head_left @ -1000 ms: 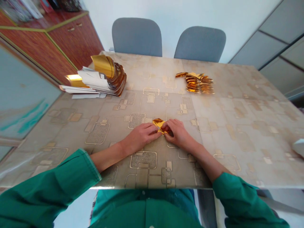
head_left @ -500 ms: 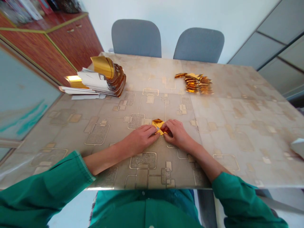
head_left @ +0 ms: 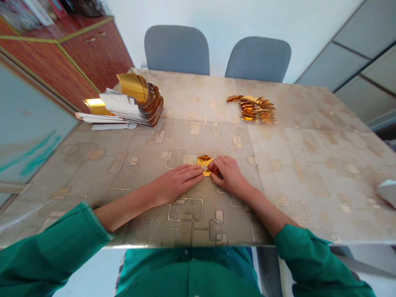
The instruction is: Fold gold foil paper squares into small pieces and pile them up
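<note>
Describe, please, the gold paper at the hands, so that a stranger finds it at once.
On the patterned table, follow the two green sleeves inward from the near edge. There, the left hand and right hand touch a small folded gold paper. Unlike the gold pile and the paper stack farther back, it is a single piece between hands.

Paper lies on the table — chairs behind
</note>
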Motion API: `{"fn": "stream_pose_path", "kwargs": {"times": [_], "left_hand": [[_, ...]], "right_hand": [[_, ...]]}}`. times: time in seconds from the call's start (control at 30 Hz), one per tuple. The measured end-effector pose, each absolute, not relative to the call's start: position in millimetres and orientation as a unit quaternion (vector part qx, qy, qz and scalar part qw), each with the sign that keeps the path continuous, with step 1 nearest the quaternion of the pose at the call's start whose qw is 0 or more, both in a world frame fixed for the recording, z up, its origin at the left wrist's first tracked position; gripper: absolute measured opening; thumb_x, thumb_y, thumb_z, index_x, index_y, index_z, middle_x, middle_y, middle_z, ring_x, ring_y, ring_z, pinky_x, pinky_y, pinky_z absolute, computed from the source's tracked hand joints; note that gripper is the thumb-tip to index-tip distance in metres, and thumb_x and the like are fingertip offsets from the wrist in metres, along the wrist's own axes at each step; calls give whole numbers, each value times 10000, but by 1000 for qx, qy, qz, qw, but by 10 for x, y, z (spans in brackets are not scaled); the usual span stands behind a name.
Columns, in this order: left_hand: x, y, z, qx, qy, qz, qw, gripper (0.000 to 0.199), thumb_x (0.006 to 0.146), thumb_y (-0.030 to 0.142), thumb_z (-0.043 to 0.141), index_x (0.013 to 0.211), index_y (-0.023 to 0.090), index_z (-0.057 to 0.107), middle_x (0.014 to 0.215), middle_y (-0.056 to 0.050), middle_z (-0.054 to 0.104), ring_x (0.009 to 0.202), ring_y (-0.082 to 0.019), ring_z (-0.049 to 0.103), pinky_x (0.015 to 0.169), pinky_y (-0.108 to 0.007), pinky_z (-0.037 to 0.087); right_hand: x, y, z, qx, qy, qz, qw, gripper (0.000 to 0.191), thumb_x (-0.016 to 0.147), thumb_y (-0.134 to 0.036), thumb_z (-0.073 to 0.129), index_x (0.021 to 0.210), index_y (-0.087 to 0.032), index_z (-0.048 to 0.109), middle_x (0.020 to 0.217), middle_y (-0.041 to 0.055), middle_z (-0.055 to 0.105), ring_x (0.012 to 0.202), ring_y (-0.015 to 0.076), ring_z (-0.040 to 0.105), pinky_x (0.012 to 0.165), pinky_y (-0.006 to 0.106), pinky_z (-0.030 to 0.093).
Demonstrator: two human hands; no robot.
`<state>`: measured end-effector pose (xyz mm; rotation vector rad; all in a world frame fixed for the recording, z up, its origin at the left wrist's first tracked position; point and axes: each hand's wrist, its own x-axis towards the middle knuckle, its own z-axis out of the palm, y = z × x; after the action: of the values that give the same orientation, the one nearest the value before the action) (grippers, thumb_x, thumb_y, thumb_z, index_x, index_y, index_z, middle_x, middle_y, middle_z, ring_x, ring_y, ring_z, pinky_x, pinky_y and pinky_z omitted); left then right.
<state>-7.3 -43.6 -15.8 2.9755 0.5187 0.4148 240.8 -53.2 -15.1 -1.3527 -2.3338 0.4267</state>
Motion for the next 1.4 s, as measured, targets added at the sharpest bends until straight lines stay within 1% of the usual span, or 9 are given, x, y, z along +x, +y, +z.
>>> {"fn": "stream_pose_path", "kwargs": {"times": [0.13, 0.27, 0.3, 0.4, 0.6, 0.77, 1.1, 1.27, 1.4], "left_hand": [[-13, -440, -122, 973, 180, 147, 16, 341, 1010, 104, 392, 1307, 136, 557, 1365, -146, 588, 1278, -222, 538, 1068, -418, 447], [171, -425, -47, 964, 208, 164, -22, 213, 1017, 185, 455, 1034, 141, 662, 1061, -96, 681, 1058, -210, 613, 945, -367, 497], [211, -413, -28, 964, 210, 160, -31, 199, 1014, 195, 469, 1019, 151, 664, 995, -78, 679, 997, -201, 617, 900, -350, 503], [296, -370, 7, 966, 206, 145, -60, 164, 1004, 199, 501, 1023, 170, 661, 909, -52, 665, 903, -190, 604, 785, -311, 482], [370, -324, -42, 961, 208, 154, -101, 166, 998, 187, 502, 961, 161, 662, 840, -38, 655, 793, -176, 592, 685, -289, 425], [377, -312, -52, 957, 218, 173, -78, 220, 1023, 269, 478, 951, 164, 658, 867, -44, 666, 836, -171, 608, 703, -274, 431], [393, -310, 6, 957, 216, 165, -99, 175, 1000, 176, 494, 1035, 156, 664, 942, -58, 680, 919, -193, 617, 768, -300, 493], [270, -371, 8, 918, 315, 231, -69, 203, 1010, 205, 476, 995, 176, 677, 1021, -66, 669, 940, -180, 602, 808, -304, 515], [230, -355, -76, 921, 319, 215, -63, 207, 1013, 245, 487, 1005, 158, 674, 993, -66, 686, 921, -180, 622, 814, -306, 532]], "right_hand": [[2412, -538, -139, -485, -838, 155, 197, 95, 830, -149, 585, 890, -217, 555, 868, 27, 615, 834, 198, 530, 806, 333, 344], [2462, -519, -99, -461, -844, 179, 207, 42, 890, -187, 594, 925, -203, 576, 896, 29, 617, 859, 191, 534, 807, 324, 354], [2482, -506, -88, -447, -847, 192, 213, 13, 921, -200, 570, 925, -203, 582, 900, 29, 618, 860, 185, 537, 805, 319, 358], [2539, -463, -60, -412, -854, 223, 227, 166, 991, -199, 463, 890, -207, 595, 870, 23, 624, 825, 168, 540, 786, 305, 372], [2566, -447, -39, -403, -852, 220, 250, 178, 952, -134, 467, 942, -205, 629, 864, 36, 619, 829, 180, 539, 769, 315, 401], [2567, -457, -76, -412, -845, 216, 265, 286, 891, -52, 444, 1025, -210, 642, 978, 65, 630, 925, 201, 547, 834, 362, 441], [2596, -487, -71, -431, -863, 123, 233, 324, 905, -49, 458, 1096, -220, 656, 1267, 126, 567, 1161, 260, 466, 958, 463, 446], [2585, -524, -57, -446, -869, 99, 193, 298, 954, -127, 481, 1143, -263, 666, 1190, 104, 606, 1082, 258, 475, 907, 444, 451], [2542, -556, -38, -453, -869, 92, 174, 256, 975, -207, 495, 1157, -249, 670, 1098, 114, 601, 1020, 254, 475, 876, 427, 448]]}}
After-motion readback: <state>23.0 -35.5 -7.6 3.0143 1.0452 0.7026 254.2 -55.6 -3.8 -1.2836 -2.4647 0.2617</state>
